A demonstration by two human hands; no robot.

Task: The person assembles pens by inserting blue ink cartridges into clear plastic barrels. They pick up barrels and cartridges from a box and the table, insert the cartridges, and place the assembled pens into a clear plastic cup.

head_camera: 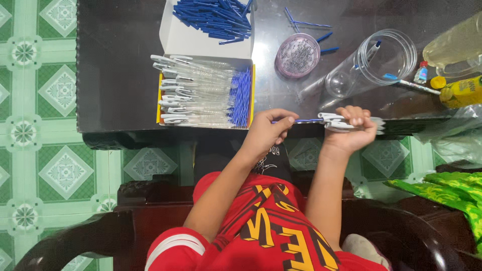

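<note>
The right hand (pixel 351 125) is clenched around a bundle of clear plastic pen barrels with white caps (pixel 335 122), held level just off the near edge of the desk (pixel 115 75). The left hand (pixel 268 129) pinches a thin blue ink refill (pixel 301 121) between thumb and fingertips, its far end touching the open mouth of one barrel in the bundle. The step in hand looks like sliding the refill into a barrel; the next move likely calls for keeping the refill in line with the barrel and pushing it straight, since a thin tube would bend if pressed at an angle.

Just beside the left hand, on the dark glossy desk, stands an open white and yellow cardboard box (pixel 206 42). Its tray holds rows of clear capped pens (pixel 193 90) with blue refill ends showing at the right side, and its raised lid carries a heap of loose blue refills (pixel 213 17). To the right lie a round pink-lidded container of small metal parts (pixel 297 55), a clear plastic jar on its side (pixel 374 62) and a few stray refills. Further right are a yellow bottle (pixel 462 91) and a crumpled plastic bag (pixel 452 125).
</note>
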